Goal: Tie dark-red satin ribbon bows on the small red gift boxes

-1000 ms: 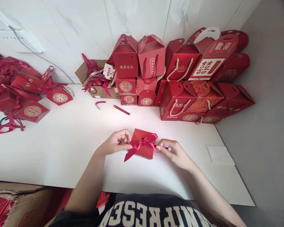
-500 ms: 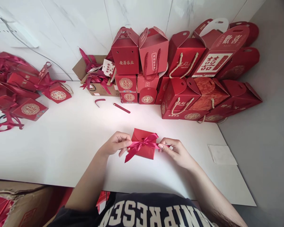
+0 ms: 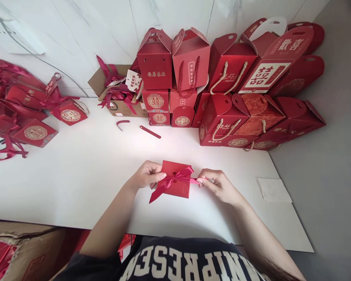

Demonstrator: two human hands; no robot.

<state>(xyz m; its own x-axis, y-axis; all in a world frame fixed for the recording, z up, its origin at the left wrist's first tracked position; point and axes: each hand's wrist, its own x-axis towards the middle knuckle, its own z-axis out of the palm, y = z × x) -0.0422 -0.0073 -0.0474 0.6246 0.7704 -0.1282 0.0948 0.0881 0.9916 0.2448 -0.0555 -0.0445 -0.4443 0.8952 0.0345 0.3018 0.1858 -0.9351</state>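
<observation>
A small red gift box (image 3: 179, 189) lies on the white table (image 3: 76, 175) in front of me. A pink-red satin ribbon (image 3: 175, 179) is tied in a bow across its top, with one tail hanging off to the lower left. My left hand (image 3: 148, 175) pinches the bow's left loop at the box's left edge. On the other side, my right hand (image 3: 218, 185) pinches the ribbon's right end just past the box. Both hands have their fingers closed on the ribbon.
Stacked red gift boxes with rope handles (image 3: 222, 86) line the wall at the back. A cardboard carton of ribbons and tags (image 3: 119, 91) stands left of them. More ribboned boxes (image 3: 26, 113) pile up at far left. Two loose red strips (image 3: 149, 132) lie mid-table. A white sheet (image 3: 273, 189) lies at right.
The ribbon has been drawn tighter: the bow is smaller and flatter on the box. My hands stay at the box's two sides, shifted only slightly.
</observation>
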